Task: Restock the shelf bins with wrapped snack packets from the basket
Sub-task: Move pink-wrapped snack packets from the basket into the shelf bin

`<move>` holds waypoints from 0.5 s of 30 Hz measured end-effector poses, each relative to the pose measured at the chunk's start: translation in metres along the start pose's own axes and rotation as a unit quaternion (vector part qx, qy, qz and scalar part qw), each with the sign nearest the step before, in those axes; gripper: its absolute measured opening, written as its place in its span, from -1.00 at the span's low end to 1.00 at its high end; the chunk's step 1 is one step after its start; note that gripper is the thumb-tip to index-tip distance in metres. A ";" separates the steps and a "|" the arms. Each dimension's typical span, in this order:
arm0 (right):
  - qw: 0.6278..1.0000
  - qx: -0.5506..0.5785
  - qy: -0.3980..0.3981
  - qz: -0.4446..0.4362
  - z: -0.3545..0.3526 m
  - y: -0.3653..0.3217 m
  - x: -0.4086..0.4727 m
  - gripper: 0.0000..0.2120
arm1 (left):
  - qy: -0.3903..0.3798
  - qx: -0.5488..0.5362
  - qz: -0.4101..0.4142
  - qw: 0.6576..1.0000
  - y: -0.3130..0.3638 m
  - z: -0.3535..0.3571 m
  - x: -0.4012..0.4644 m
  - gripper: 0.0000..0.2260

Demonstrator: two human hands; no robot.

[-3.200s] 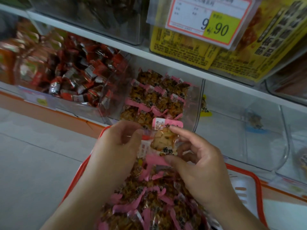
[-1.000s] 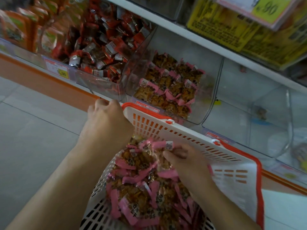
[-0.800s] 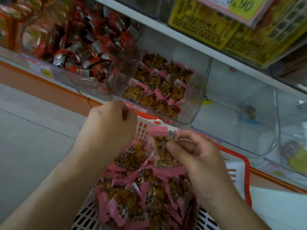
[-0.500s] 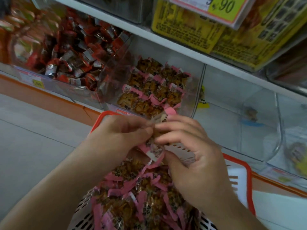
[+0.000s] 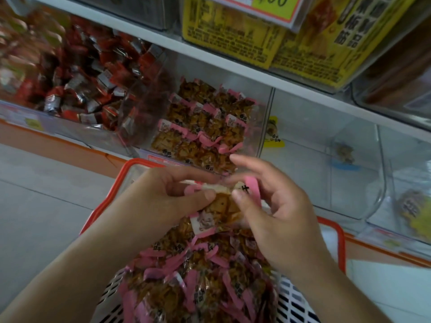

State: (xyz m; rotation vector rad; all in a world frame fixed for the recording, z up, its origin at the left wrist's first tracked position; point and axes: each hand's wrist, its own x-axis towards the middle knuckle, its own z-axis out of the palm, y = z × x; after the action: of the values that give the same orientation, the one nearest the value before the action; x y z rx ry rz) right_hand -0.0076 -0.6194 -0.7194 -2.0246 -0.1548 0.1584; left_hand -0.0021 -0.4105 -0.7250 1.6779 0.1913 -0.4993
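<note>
A: What's the left hand (image 5: 161, 197) doing?

B: It's curling round a packet (image 5: 219, 207), thumb pressing on the front, fingers bending over the top edge. Gripping, not loose.

A: And the right hand (image 5: 277, 213)?

B: It's pinching the same packet from the other side w/ thumb and a finger at the pink end. The index finger is sticking out nearly straight toward the shelf; the other fingers are curling loosely.

A: Where's the packet sitting?

B: It's hanging between both hands, above the basket (image 5: 335, 231), just in front of the bin (image 5: 258, 127). It isn't touching the bin.

A: The basket?

B: White w/ a red rim, and it's holding a pile (image 5: 198, 283) of the same brown, pink-ended packets. The near part is running off the bottom edge, and the arms are covering some of the rim.

A: The bin?

B: Clear plastic, and it's holding rows of matching packets lying flat. Left of it, a 2nd bin is holding red wrappers (image 5: 86, 73), blurring at the far left. To the right, clear bins are showing only a few items, too small to make out.

A: Anything else hard to read?

B: The price tag (image 5: 272, 5) up top is getting cut off, only "90" showing. The yellow packs (image 5: 303, 40) below it carry print I can't make out. The packet's back is hiding behind the fingers.
</note>
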 end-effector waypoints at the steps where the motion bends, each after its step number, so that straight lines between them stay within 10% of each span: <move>1: 0.999 0.005 -0.016 0.029 0.000 0.000 0.000 -0.60 | 0.002 -0.013 -0.003 1.000 0.000 0.000 0.000 -0.81; 8: 0.989 0.102 0.018 0.105 0.013 -0.002 -0.005 -0.69 | 0.056 -0.100 -0.039 0.993 -0.001 0.003 0.000 -0.61; 15: 0.991 0.032 -0.080 0.103 0.022 0.001 -0.005 -0.50 | 0.095 -0.029 -0.028 0.995 -0.007 0.000 0.002 -0.84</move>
State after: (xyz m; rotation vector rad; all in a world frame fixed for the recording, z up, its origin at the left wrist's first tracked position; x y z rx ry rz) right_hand -0.0167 -0.6014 -0.7294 -1.9610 -0.0400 0.4510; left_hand -0.0035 -0.4100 -0.7317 1.6669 0.3893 -0.3729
